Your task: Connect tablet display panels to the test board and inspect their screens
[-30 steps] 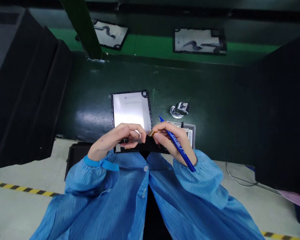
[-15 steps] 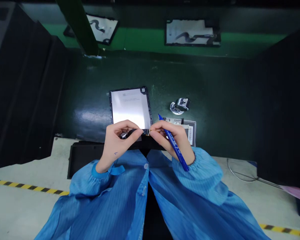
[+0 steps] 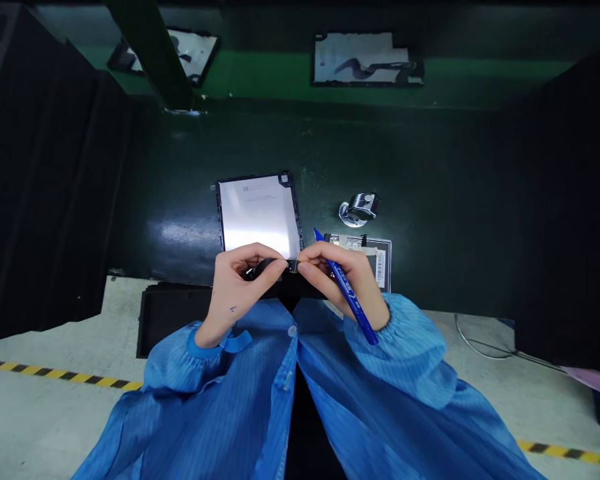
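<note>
My left hand [image 3: 237, 287] is closed, thumb and forefinger pinching one end of a short black flat ribbon cable [image 3: 293, 266] at the near edge of a display panel [image 3: 257, 210]. From the other side, my right hand [image 3: 357, 280] pinches the cable's tip with its fingertips. A blue marker pen [image 3: 350, 293] also lies in that hand, slanting across the fingers towards the wrist. The panel has a pale, shiny back and a black frame; its near side is partly hidden by my left hand. Beside my right hand lies a smaller framed part with a barcode label [image 3: 381, 268].
A shiny metal folding piece, perhaps a loupe [image 3: 361, 210], stands on the dark green bench [image 3: 430, 200]. Two more panels [image 3: 360, 59] rest along the back ledge, one behind a green post [image 3: 153, 57]. Black box-like shapes flank both sides. A black tray [image 3: 167, 317] sits below the bench edge.
The view has shifted slightly, so the back panels appear further left. Both hands keep their pinch on the cable, with only a tiny shift at the fingertips.
</note>
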The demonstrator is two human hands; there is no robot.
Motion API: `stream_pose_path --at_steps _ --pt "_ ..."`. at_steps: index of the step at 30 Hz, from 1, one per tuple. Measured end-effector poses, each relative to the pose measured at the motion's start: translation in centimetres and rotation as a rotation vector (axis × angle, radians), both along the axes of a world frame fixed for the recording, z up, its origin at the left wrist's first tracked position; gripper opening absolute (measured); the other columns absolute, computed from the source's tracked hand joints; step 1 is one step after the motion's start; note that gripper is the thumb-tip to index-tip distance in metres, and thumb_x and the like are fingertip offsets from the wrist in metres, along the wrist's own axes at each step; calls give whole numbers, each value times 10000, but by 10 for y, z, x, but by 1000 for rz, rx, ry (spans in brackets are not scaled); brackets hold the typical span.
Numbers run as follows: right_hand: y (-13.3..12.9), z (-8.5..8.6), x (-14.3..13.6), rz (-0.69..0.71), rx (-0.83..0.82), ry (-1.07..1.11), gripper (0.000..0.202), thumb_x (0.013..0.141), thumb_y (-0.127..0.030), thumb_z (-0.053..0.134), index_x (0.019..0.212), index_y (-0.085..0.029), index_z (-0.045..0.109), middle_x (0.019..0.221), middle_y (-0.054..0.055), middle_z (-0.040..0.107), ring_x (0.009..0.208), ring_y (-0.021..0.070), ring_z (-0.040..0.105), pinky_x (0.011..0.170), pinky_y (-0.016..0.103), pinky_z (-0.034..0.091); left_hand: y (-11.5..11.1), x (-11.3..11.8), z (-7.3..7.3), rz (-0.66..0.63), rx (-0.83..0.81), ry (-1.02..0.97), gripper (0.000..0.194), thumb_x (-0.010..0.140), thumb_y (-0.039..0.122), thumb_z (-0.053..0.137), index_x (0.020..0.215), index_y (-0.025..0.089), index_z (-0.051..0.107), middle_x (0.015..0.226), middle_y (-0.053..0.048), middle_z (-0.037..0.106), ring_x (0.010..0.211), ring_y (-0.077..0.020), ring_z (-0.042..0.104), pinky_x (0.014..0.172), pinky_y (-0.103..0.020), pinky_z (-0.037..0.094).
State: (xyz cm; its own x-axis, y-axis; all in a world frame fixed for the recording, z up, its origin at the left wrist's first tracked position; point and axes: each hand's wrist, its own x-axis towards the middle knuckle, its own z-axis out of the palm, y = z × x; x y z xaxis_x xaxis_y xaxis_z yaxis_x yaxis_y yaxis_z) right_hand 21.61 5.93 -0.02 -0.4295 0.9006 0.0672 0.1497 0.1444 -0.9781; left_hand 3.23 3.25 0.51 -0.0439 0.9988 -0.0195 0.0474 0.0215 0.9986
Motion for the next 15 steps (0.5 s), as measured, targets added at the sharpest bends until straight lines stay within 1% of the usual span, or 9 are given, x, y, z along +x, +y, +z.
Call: stream_pose_path --at_steps 3,7,10,15 --pt "0 0 0 2 -16 20 131 948 -278 627 871 -173 639 624 -48 504 524 78 393 518 229 332 1 -2 -4 2 -2 5 78 822 231 782 755 210 749 707 24 729 622 -105 629 606 -225 498" --pt "0 -1 1 7 -20 28 128 949 -272 629 865 -176 636 621 -52 495 533 78 400 530 227 339 0 -3 -7 -10 -2 6 68 811 216 801 763 217 752 712 34 731 645 -100 638 623 -213 495" --pt "0 -1 1 10 -17 25 133 956 -281 627 874 -177 638 626 -51 502 534 77 407 530 227 337 -1 -2 -8 -6 3 0 73 805 195 808 765 223 753 716 48 732 646 -84 634 627 -195 486" --pt "-1 -1 1 6 -13 13 128 953 -279 629 874 -179 641 632 -49 507 535 79 408 531 229 340 -1 -2 -7 5 -2 13 77 834 212 784 765 227 753 709 53 728 641 -73 628 623 -185 480"
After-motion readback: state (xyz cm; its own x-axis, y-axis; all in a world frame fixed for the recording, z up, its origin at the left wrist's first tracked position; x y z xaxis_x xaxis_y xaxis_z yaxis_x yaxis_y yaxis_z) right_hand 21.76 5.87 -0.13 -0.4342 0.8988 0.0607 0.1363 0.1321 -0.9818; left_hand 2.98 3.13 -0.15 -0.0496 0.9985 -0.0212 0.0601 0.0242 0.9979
